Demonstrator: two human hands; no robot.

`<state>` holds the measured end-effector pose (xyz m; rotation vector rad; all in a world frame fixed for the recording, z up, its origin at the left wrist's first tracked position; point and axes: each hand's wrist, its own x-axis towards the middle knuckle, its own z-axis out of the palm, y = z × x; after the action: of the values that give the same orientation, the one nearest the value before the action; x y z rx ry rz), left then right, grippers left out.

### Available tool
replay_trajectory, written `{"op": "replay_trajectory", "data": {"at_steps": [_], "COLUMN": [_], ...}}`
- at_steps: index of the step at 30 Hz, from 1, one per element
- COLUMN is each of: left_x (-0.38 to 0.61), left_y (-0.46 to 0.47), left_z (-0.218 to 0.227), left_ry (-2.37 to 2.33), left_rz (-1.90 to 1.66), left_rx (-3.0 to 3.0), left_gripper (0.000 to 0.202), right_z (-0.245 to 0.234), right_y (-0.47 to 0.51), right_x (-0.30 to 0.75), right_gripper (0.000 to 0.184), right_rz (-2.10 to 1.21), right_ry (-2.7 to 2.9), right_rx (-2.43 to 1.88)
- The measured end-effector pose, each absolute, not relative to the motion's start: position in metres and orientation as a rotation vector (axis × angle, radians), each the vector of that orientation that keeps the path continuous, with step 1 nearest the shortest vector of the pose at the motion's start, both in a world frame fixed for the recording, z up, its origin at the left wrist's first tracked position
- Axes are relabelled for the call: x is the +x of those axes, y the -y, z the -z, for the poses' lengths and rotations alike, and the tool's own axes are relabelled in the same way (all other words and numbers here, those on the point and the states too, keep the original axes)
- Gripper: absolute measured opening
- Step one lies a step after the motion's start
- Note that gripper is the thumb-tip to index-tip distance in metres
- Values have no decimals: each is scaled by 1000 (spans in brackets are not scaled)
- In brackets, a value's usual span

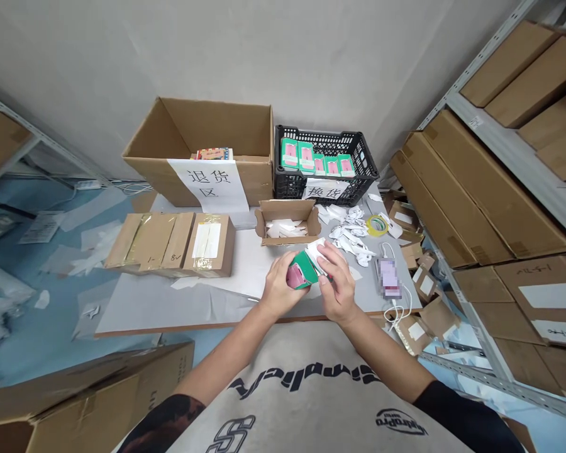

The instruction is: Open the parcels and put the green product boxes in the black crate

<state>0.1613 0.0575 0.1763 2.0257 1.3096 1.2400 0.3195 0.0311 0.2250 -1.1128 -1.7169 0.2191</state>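
My left hand [280,286] grips a small green and pink carton [302,270], tilted, with its pink end facing left. My right hand [334,281] is close against the carton's other end, its fingers pinching a white paper slip [315,251] that sticks out from the carton. Part of the carton is hidden by my fingers. Under both hands lies a white sheet [236,280] on a grey-topped table [170,311].
Behind my hands stands a small open carton [287,220] holding white scraps, with a pile of white paper pieces [351,236] to its right. Further items: brown parcels [170,244], a tape roll [377,225], a phone [389,278] with a white cable, a black crate [323,165] of green packages, a labelled cardboard box [198,148], and shelved cartons [481,195].
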Motion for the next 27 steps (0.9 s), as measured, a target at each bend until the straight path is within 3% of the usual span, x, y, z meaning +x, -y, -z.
{"op": "replay_trajectory", "data": {"at_steps": [9,17,22,24,27], "left_x": [159,161,157,156,153], "left_y": [-68,-68,-68,-69,-72], "left_z": [-172,-173,-172,-176,-187], "left_ry": [-1278,-1267,-1275,-1277,-1209], "left_rz": [-1267,-1317,-1319,-1266,-1145], "left_rx": [2169,2200,2257,2356,2575], "left_gripper": [76,75,70,62,45], "right_z": [-229,-222,-229,-239,-248], "right_y": [-29,-27,-31,-37,-49], "right_x": [309,314,325,331,340], "right_gripper": [25,27,20,32,82], "right_rz": [-449,-250,-299,-391,-606], "right_ry": [1447,1593,1689,1717,1758], "right_rx": [-1297,-1219,-1202,-1287,-1447]}}
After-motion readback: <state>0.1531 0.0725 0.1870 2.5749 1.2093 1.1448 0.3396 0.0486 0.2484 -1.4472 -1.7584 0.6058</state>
